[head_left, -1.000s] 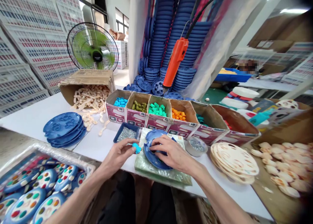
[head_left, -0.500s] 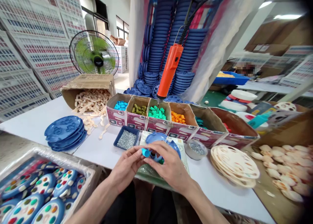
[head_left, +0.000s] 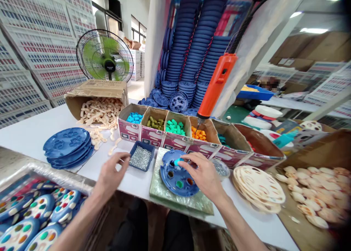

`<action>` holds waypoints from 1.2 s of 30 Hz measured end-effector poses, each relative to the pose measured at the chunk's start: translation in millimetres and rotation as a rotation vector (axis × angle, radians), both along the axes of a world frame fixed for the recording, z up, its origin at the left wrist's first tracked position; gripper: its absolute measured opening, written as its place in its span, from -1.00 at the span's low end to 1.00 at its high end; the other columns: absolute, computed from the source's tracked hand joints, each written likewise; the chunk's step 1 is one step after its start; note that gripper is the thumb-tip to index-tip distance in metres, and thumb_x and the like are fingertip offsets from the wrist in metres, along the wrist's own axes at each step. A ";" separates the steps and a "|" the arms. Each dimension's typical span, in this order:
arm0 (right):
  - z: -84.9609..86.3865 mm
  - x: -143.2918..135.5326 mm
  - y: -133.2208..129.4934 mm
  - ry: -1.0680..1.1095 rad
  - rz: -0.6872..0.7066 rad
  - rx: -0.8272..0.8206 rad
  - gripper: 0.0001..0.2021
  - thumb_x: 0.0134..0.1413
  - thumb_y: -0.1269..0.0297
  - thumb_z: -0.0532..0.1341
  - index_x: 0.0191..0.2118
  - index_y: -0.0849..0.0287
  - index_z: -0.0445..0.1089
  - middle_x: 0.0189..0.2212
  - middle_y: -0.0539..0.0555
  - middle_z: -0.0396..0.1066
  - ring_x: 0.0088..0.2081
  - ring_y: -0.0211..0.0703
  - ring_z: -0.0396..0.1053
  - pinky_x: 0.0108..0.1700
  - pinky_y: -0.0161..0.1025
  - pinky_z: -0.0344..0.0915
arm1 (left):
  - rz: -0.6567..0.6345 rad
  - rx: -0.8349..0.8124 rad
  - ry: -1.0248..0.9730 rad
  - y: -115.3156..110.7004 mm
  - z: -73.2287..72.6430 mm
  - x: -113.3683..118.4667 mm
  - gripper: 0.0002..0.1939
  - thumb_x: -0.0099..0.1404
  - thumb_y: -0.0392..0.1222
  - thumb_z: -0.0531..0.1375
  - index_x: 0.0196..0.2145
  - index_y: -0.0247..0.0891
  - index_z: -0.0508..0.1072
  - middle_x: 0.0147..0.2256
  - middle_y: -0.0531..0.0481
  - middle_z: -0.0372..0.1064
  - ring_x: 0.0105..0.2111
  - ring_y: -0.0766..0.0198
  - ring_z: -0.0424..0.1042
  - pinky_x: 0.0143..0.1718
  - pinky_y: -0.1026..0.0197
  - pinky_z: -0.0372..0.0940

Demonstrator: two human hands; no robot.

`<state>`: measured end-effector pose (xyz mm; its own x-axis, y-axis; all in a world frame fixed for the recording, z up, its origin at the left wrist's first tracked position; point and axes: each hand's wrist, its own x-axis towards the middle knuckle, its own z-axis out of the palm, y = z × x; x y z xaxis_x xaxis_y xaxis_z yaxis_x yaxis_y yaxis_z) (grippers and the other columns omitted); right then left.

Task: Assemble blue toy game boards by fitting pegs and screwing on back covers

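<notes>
A round blue plastic disc [head_left: 170, 190] with several holes lies on a wrapped green-white block [head_left: 203, 206] in front of me. Some holes hold coloured caps, among them a green cap [head_left: 179, 184]. Over the disc's upper part, my right hand [head_left: 204, 174] pinches a light blue cap [head_left: 178, 161] between thumb and fingers. My left hand [head_left: 112, 174] is just left of a dark blue tray [head_left: 151, 165] of small silver screws. Its fingers are loosely bent, apart from the thumb, with nothing visible in them.
Divided cardboard bins [head_left: 153, 137] of coloured caps line the back. An orange electric screwdriver [head_left: 216, 86] hangs above them. Blue discs [head_left: 67, 145] are stacked left, cream plates [head_left: 259, 187] right. A crate [head_left: 90, 183] of finished-looking discs stands lower left; a fan [head_left: 109, 62] is behind.
My hands have separated: the left has moved left to the screw tray, while the right now has the light blue cap. The disc lies uncovered, and the hanging screwdriver appears farther right.
</notes>
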<state>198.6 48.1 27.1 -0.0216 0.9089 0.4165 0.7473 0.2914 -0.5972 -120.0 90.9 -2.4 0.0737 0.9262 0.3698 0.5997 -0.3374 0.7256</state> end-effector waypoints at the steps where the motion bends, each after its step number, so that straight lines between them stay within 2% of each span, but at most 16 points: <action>1: -1.3 -2.8 4.6 -0.037 0.000 -0.010 -0.78 0.25 0.05 0.28 -0.17 0.06 0.56 -0.24 0.06 0.54 -0.17 -0.04 0.45 -0.17 -0.15 0.36 | 0.048 0.042 0.162 16.2 -5.2 -18.7 -0.65 0.39 0.00 0.05 -0.06 -0.27 0.46 -0.10 -0.16 0.52 -0.21 0.10 0.52 -0.09 0.10 0.41; 2: -2.2 -6.0 8.6 -0.080 -0.001 -0.018 -0.78 0.25 0.05 0.27 -0.17 0.05 0.56 -0.23 0.06 0.55 -0.16 -0.03 0.45 -0.17 -0.15 0.35 | 0.080 0.064 0.341 32.0 -10.3 -35.1 -0.60 0.41 -0.02 -0.01 0.02 -0.29 0.41 -0.02 -0.20 0.49 -0.14 0.07 0.52 -0.03 0.07 0.40; 3: -2.8 -9.1 12.0 -0.126 -0.002 -0.024 -0.78 0.26 0.05 0.26 -0.18 0.05 0.56 -0.23 0.06 0.55 -0.16 -0.02 0.44 -0.17 -0.14 0.34 | 0.091 0.060 0.405 46.7 -15.2 -48.3 -0.59 0.39 -0.05 -0.01 0.05 -0.32 0.40 0.05 -0.25 0.45 -0.03 0.00 0.48 0.07 0.01 0.35; 5: -2.8 -13.5 17.5 -0.220 0.014 -0.034 -0.78 0.28 0.06 0.24 -0.19 0.04 0.57 -0.23 0.05 0.56 -0.16 -0.02 0.44 -0.14 -0.11 0.33 | 0.089 0.030 0.502 70.8 -24.0 -64.4 -0.58 0.37 -0.09 -0.02 0.04 -0.35 0.40 0.09 -0.30 0.42 0.09 -0.10 0.39 0.15 -0.08 0.27; 8: -1.6 -14.6 22.4 -0.312 0.067 -0.058 -0.80 0.29 0.09 0.24 -0.18 0.03 0.57 -0.23 0.03 0.55 -0.15 -0.03 0.43 -0.12 -0.12 0.32 | 0.052 -0.026 0.588 92.6 -34.6 -68.2 -0.61 0.34 -0.14 0.00 0.00 -0.35 0.44 0.07 -0.31 0.43 0.11 -0.12 0.37 0.15 -0.09 0.26; 12: -1.8 -12.0 23.9 -0.359 0.093 -0.113 -0.80 0.27 0.08 0.26 -0.14 0.00 0.57 -0.23 0.01 0.53 -0.12 -0.03 0.43 -0.15 -0.13 0.32 | 0.050 -0.070 0.667 103.1 -43.4 -62.4 -0.60 0.35 -0.18 0.01 0.04 -0.37 0.42 0.03 -0.31 0.45 0.07 -0.13 0.37 0.11 -0.07 0.28; 17: -4.3 -8.8 24.2 -0.390 0.147 -0.134 -0.77 0.36 0.11 0.16 -0.07 -0.01 0.56 -0.18 0.03 0.52 -0.09 -0.03 0.40 -0.11 -0.11 0.32 | 0.083 -0.092 0.680 108.2 -45.3 -62.4 -0.61 0.38 -0.22 -0.02 0.06 -0.34 0.42 0.00 -0.28 0.47 0.07 -0.11 0.38 0.06 -0.02 0.29; 21: -6.2 -7.9 25.9 -0.388 0.157 -0.140 -0.79 0.36 0.16 0.16 -0.09 -0.02 0.56 -0.18 0.03 0.52 -0.10 -0.03 0.41 -0.10 -0.09 0.34 | 0.103 -0.097 0.647 113.0 -44.2 -62.9 -0.62 0.39 -0.22 -0.01 0.05 -0.39 0.43 -0.03 -0.32 0.48 0.04 -0.10 0.40 0.04 0.00 0.28; 25: -9.0 -7.7 23.0 -0.303 0.123 -0.086 -0.78 0.35 0.12 0.16 -0.08 -0.01 0.54 -0.13 0.05 0.53 -0.07 0.00 0.44 -0.04 -0.05 0.37 | 0.136 -0.116 0.617 117.7 -43.4 -60.6 -0.74 0.39 -0.17 0.10 -0.11 -0.37 0.49 -0.14 -0.27 0.51 -0.06 -0.03 0.45 -0.01 0.01 0.31; 28: -10.5 -4.2 17.7 -0.234 0.078 -0.004 -0.75 0.34 0.06 0.16 -0.07 0.00 0.53 -0.09 0.07 0.53 -0.05 0.03 0.45 0.00 -0.01 0.37 | 0.196 -0.127 0.572 118.1 -42.5 -61.5 -0.82 0.41 -0.18 0.15 -0.19 -0.34 0.48 -0.22 -0.13 0.50 -0.15 0.09 0.48 -0.04 0.00 0.34; 30: -9.1 -2.1 13.5 -0.210 0.068 0.054 -0.73 0.33 0.03 0.16 -0.08 -0.01 0.54 -0.09 0.09 0.53 -0.05 0.07 0.46 -0.04 0.01 0.39 | 0.226 -0.113 0.516 112.6 -39.1 -63.5 -0.83 0.40 -0.18 0.17 -0.18 -0.33 0.48 -0.23 -0.10 0.50 -0.17 0.11 0.48 -0.04 -0.02 0.34; 32: -4.5 -3.6 9.0 -0.187 0.072 0.106 -0.74 0.32 0.03 0.16 -0.08 -0.01 0.54 -0.10 0.09 0.54 -0.05 0.09 0.47 -0.07 0.00 0.41 | 0.225 -0.077 0.437 100.7 -31.7 -63.3 -0.83 0.37 -0.20 0.16 -0.16 -0.33 0.49 -0.20 -0.15 0.51 -0.15 0.06 0.48 -0.04 -0.02 0.34; 36: 10.3 -21.9 3.6 -0.143 0.155 0.191 -0.75 0.34 0.16 0.17 0.02 0.02 0.49 -0.04 0.10 0.54 -0.02 0.03 0.49 0.03 -0.03 0.43 | 0.105 0.019 0.225 65.0 -8.4 -42.1 -0.78 0.35 -0.12 0.16 -0.12 -0.24 0.51 -0.18 -0.15 0.53 -0.16 0.07 0.49 -0.04 0.07 0.34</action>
